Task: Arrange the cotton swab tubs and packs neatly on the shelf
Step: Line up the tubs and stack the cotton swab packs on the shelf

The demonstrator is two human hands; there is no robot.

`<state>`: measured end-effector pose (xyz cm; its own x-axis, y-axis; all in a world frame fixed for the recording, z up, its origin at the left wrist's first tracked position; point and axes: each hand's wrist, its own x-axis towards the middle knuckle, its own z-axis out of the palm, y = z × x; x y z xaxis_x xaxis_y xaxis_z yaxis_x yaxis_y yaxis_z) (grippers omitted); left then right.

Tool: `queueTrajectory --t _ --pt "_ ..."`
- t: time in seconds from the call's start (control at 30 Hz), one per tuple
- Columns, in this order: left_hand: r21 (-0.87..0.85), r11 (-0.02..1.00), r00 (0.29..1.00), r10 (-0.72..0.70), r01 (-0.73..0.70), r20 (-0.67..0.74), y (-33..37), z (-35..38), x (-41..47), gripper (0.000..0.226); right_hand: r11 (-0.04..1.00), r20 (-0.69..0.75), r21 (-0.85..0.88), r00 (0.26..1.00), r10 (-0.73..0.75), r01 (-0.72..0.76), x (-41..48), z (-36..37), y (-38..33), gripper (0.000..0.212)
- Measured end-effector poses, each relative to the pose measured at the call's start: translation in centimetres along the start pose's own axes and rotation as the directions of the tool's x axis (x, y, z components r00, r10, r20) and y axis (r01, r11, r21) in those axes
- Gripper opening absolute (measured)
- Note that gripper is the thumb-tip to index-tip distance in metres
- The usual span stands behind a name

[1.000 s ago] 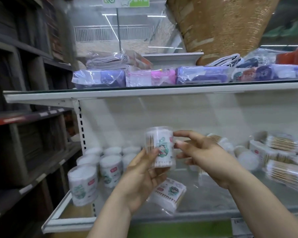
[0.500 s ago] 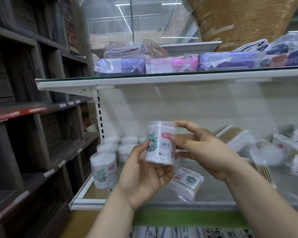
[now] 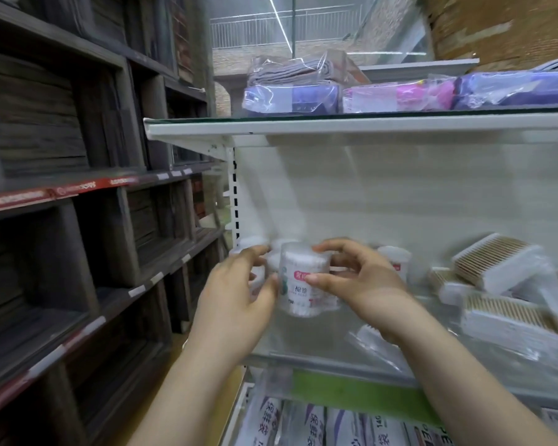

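Fingers (image 3: 332, 247) of my right hand (image 3: 364, 284) curl round the tub (image 3: 298, 296), with the thumb pressed on its label. My left hand (image 3: 236, 294) cups the other side, fingers bent. I hold the tub roughly upright above the left end of the shelf (image 3: 303, 339), swabs packed inside. Packs (image 3: 496, 265) lie jumbled to the right.

Both hands hold one round cotton swab tub (image 3: 303, 281) above the glass shelf (image 3: 335, 360): left hand (image 3: 239, 294) against its left side, right hand (image 3: 351, 278) curled over top and front. Boxed swab packs (image 3: 496, 262) lie jumbled at right. More tubs (image 3: 395, 260) stand behind, blurred.
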<state>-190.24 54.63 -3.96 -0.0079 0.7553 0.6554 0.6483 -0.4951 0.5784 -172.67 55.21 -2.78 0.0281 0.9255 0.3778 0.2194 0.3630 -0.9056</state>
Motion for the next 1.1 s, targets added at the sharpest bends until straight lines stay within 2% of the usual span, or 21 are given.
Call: queueTrajectory --t 0.07,0.17,0.27,0.43,0.83,0.93,1.03,1.1 --pt "0.104 0.994 1.0 0.024 -0.023 -0.015 -1.3 0.1 0.3 0.041 0.999 0.023 -0.032 1.0 0.011 -0.01 0.1 0.8 0.8 0.035" --pt "0.209 0.978 0.999 -0.012 0.005 0.033 -3.0 0.3 0.7 0.044 0.997 0.074 -0.062 0.996 0.052 -0.047 -0.1 1.6 1.7 0.034" --pt "0.219 0.976 0.998 -0.008 -0.007 0.07 -4.1 0.9 0.9 0.044 0.989 0.06 -0.133 0.996 0.073 -0.064 0.0 2.5 3.0 0.034" --pt "0.208 0.977 0.999 0.029 -0.035 0.034 -4.7 1.3 0.8 0.039 0.982 0.04 -0.175 0.996 0.078 -0.07 0.2 3.0 3.6 0.034" --pt "0.21 0.976 0.993 0.036 -0.059 0.111 -4.7 0.5 1.1 0.041 0.989 0.05 -0.128 0.995 0.086 -0.079 0.2 3.1 3.7 0.037" --pt "0.239 0.969 0.993 0.033 -0.059 0.109 -4.4 0.6 1.1 0.04 0.982 0.061 -0.162 0.993 0.104 -0.093 0.0 3.0 3.4 0.042" --pt "0.284 0.958 0.993 0.006 -0.039 0.115 -3.7 0.8 1.1 0.04 0.977 0.082 -0.197 0.991 0.104 -0.086 -0.4 2.4 3.0 0.055" --pt "0.325 0.944 0.995 0.021 -0.053 0.1 -2.9 1.3 1.3 0.044 0.96 0.085 -0.274 0.993 0.085 -0.059 -0.8 1.1 2.4 0.062"
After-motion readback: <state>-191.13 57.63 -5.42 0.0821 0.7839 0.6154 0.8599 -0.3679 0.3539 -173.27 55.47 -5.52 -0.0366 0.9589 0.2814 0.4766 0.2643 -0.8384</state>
